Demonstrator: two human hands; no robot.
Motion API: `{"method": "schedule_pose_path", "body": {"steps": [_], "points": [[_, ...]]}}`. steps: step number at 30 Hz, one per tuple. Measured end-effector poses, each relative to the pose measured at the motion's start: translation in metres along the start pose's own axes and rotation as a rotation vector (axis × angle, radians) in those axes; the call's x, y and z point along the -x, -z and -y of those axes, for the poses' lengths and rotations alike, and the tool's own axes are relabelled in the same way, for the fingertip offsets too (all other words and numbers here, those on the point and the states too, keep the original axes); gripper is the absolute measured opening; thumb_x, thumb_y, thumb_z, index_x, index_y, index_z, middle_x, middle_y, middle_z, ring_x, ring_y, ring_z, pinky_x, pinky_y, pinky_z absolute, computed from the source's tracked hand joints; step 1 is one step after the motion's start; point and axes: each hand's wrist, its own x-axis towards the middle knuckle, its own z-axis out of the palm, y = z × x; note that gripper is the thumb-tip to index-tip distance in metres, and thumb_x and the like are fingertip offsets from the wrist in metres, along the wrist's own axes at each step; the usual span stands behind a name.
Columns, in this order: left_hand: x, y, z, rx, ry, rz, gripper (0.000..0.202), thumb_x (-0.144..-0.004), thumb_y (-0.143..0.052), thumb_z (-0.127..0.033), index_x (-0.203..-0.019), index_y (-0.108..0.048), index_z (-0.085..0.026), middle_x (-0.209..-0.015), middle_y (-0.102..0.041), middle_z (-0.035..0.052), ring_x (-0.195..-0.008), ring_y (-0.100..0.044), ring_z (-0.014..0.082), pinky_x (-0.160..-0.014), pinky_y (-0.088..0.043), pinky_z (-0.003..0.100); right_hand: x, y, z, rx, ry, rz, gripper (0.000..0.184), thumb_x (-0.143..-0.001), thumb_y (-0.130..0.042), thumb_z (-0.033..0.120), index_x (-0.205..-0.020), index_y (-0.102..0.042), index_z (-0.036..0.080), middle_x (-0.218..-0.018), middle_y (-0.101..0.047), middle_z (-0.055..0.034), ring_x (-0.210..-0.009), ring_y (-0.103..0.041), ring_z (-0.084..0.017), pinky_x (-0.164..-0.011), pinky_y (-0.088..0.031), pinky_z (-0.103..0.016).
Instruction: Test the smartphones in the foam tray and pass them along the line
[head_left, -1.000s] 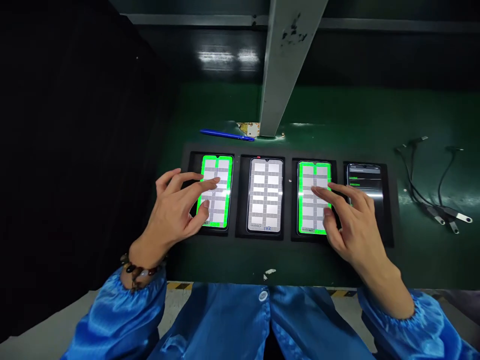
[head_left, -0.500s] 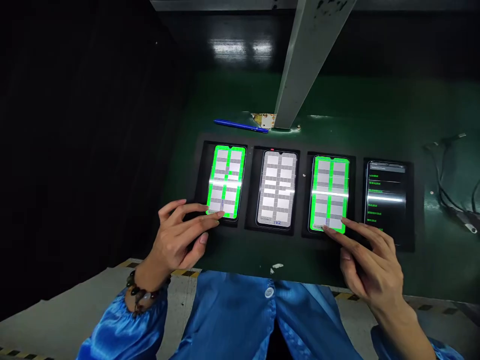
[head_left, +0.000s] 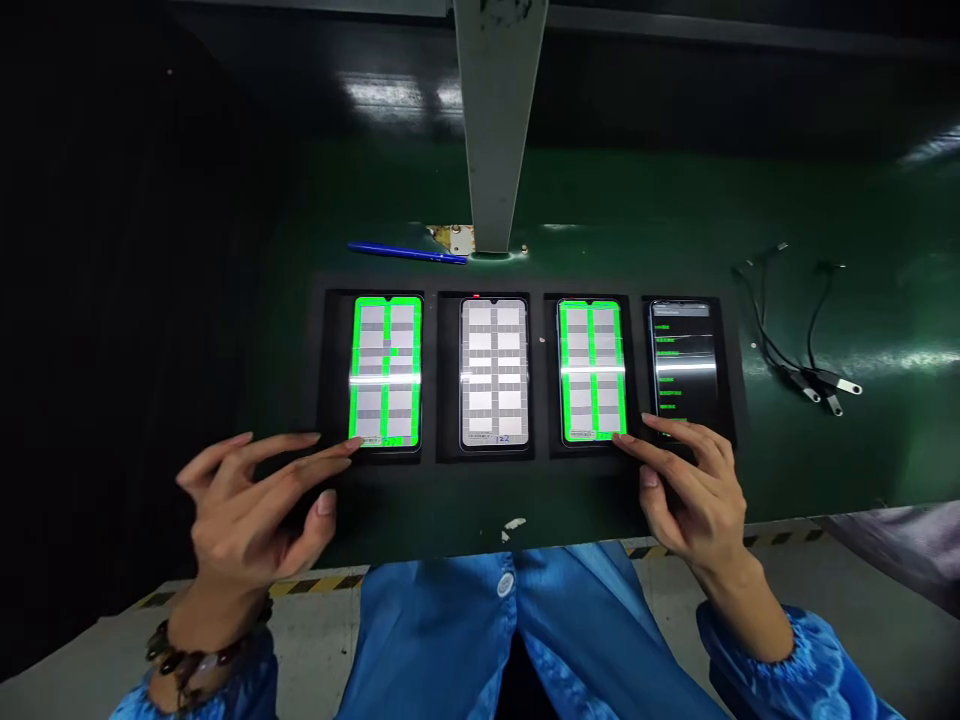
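Observation:
Several smartphones lie face up in a row on dark pads. With fingers apart, my left hand (head_left: 259, 505) puts its index fingertip on the bottom left of the leftmost smartphone (head_left: 367, 370), whose grey grid has green borders and a green middle column. Beside it, a second smartphone (head_left: 495, 375) shows a grey and white grid and a handwritten "122". My right hand (head_left: 694, 490), also open, has its index fingertip at the bottom right corner of the third smartphone (head_left: 577, 365), which is lit green too. Its other fingers hover over the lower end of the rightmost smartphone (head_left: 686, 355), showing a dark menu with green text.
A blue pen (head_left: 405, 252) lies behind the phones, near the foot of a grey metal post (head_left: 495, 130). Black cables (head_left: 787, 365) with metal plugs rest at the right. Paint chips mark the green table (head_left: 435, 520) near its front edge.
The view has swung to the right. My left index fingertip has shifted to the left phone's bottom left corner, and my right one to the third phone's bottom right. Their bottom rows have turned greener.

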Motion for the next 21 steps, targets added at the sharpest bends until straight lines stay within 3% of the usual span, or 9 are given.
{"method": "schedule_pose_path", "body": {"steps": [6, 9, 14, 21], "points": [[-0.029, -0.007, -0.032, 0.110, -0.094, 0.097, 0.038, -0.090, -0.066, -0.024, -0.127, -0.071, -0.029, -0.118, -0.087, 0.0021, -0.111, -0.077, 0.0343, -0.105, -0.044, 0.060, -0.013, -0.013, 0.015, -0.085, 0.062, 0.190, 0.066, -0.101, -0.062, 0.012, -0.164, -0.054, 0.030, -0.127, -0.083, -0.0062, -0.140, -0.066, -0.037, -0.110, -0.052, -0.059], [-0.036, -0.011, -0.040, 0.124, -0.111, 0.112, 0.040, -0.090, -0.067, -0.025, -0.130, -0.072, -0.029, -0.122, -0.086, 0.0003, -0.116, -0.076, 0.0330, -0.110, -0.045, 0.057, -0.012, -0.011, 0.012, -0.075, 0.067, 0.200, 0.065, -0.103, -0.058, 0.012, -0.165, -0.053, 0.030, -0.132, -0.080, -0.0090, -0.138, -0.066, -0.038, -0.109, -0.052, -0.059], [-0.025, -0.008, -0.033, 0.095, -0.078, 0.100, 0.038, -0.093, -0.063, -0.026, -0.129, -0.072, -0.032, -0.122, -0.086, -0.0012, -0.115, -0.077, 0.0327, -0.111, -0.042, 0.058, 0.000, 0.000, -0.003, -0.026, -0.001, 0.097, 0.059, -0.103, -0.059, 0.016, -0.159, -0.060, 0.034, -0.131, -0.078, -0.0096, -0.130, -0.071, -0.039, -0.103, -0.053, -0.058], [-0.015, 0.001, -0.019, -0.067, 0.142, 0.034, 0.035, -0.102, -0.056, -0.025, -0.134, -0.069, -0.028, -0.116, -0.085, 0.0048, -0.120, -0.071, 0.0359, -0.115, -0.035, 0.063, -0.010, -0.001, -0.002, 0.043, -0.079, 0.083, 0.050, -0.105, -0.062, 0.032, -0.155, -0.062, 0.027, -0.134, -0.077, -0.0131, -0.136, -0.067, -0.043, -0.106, -0.050, -0.060]]}}
